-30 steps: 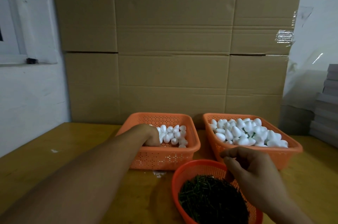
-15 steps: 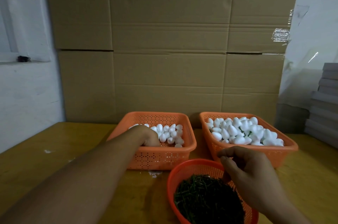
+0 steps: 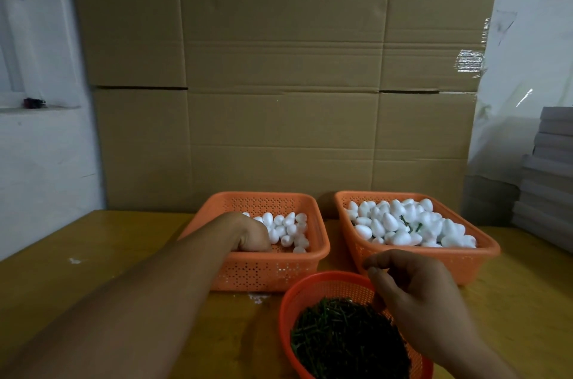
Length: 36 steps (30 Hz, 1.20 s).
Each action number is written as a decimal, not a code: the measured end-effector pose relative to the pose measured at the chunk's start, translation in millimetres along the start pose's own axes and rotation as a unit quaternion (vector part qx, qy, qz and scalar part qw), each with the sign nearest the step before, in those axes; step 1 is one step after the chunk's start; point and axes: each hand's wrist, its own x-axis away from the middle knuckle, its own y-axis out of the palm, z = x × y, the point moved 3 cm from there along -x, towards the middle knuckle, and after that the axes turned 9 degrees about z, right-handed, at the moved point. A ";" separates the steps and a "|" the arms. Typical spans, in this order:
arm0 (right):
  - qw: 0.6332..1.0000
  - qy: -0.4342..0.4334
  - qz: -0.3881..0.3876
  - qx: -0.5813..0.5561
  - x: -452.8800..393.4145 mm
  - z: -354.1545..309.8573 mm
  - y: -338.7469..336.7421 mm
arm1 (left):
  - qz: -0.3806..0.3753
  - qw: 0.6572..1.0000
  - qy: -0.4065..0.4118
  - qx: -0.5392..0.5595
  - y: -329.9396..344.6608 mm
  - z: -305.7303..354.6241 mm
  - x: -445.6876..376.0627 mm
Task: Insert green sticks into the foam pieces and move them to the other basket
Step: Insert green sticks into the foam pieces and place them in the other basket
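Note:
Two rectangular orange baskets stand side by side. In the left basket (image 3: pixel 313 251), where white foam pieces (image 3: pixel 290 230) lie, my left hand (image 3: pixel 252 236) reaches down with curled fingers; the fingertips and anything they hold are hidden. The right basket (image 3: pixel 486 254) is heaped with foam pieces (image 3: pixel 390 223), some showing green sticks (image 3: pixel 410 225). In front, a round orange basket (image 3: pixel 313 288) holds loose green sticks (image 3: pixel 344 335). Above its far rim hovers my right hand (image 3: pixel 415 295), thumb and forefinger pinched together, seemingly on a thin stick too small to make out.
The baskets stand on a yellow wooden table (image 3: pixel 108 254). Behind them rises a wall of cardboard boxes (image 3: pixel 279 99). A stack of grey sheets (image 3: pixel 548 180) sits at the right edge, and a white wall with a sill at the left.
My left hand has sunk a little deeper among the foam pieces. My right hand holds the same pinched pose over the round basket. The view has shifted slightly.

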 end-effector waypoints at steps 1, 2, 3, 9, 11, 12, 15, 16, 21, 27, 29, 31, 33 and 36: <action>1.000 -0.002 0.001 0.000 0.2 -0.1 0.1 | -0.004 1.000 0.009 -0.002 -1.5 2.8 2.8; 1.000 -0.003 0.000 -0.001 0.5 -0.4 0.2 | -0.011 1.000 0.017 -0.005 -3.1 5.6 5.9; 1.000 -0.003 -0.001 -0.002 0.7 -0.7 0.4 | -0.016 1.000 0.022 -0.008 -4.2 7.9 8.2; 1.000 -0.007 -0.004 -0.001 1.4 -2.6 0.5 | 0.004 1.000 0.007 0.002 -6.8 11.0 15.4; 1.000 -0.006 -0.005 0.003 1.2 -3.1 -0.1 | 0.046 0.994 -0.008 0.098 -9.2 10.0 18.4; 1.000 -0.006 -0.005 0.005 1.1 -3.1 -0.3 | 0.074 0.984 -0.020 0.164 -11.6 8.6 19.1; 1.000 -0.004 -0.007 0.006 1.9 -2.8 0.6 | 0.153 0.943 -0.032 0.293 -20.4 5.6 24.2; 1.000 -0.004 -0.009 0.005 2.6 -2.8 1.3 | 0.179 0.931 -0.029 0.316 -24.5 5.7 27.8; 1.000 0.002 -0.028 0.005 3.4 -3.3 4.3 | 0.361 0.864 0.030 0.350 -41.3 12.4 58.7; 0.999 0.010 -0.040 0.000 4.7 -4.5 6.5 | 0.506 0.787 0.098 0.338 -42.4 23.6 108.0; 0.999 0.014 -0.040 -0.001 5.0 -3.7 7.5 | 0.534 0.763 0.118 0.345 -41.3 27.5 124.4; 0.999 0.014 -0.039 -0.001 5.5 -3.5 8.1 | 0.549 0.739 0.134 0.367 -38.7 32.1 141.0; 0.999 0.013 -0.037 -0.002 5.5 -3.3 8.3 | 0.560 0.722 0.142 0.379 -35.2 36.8 156.2; 1.000 0.003 -0.031 0.003 5.3 -2.7 7.7 | 0.569 0.704 0.151 0.397 -29.6 43.5 175.0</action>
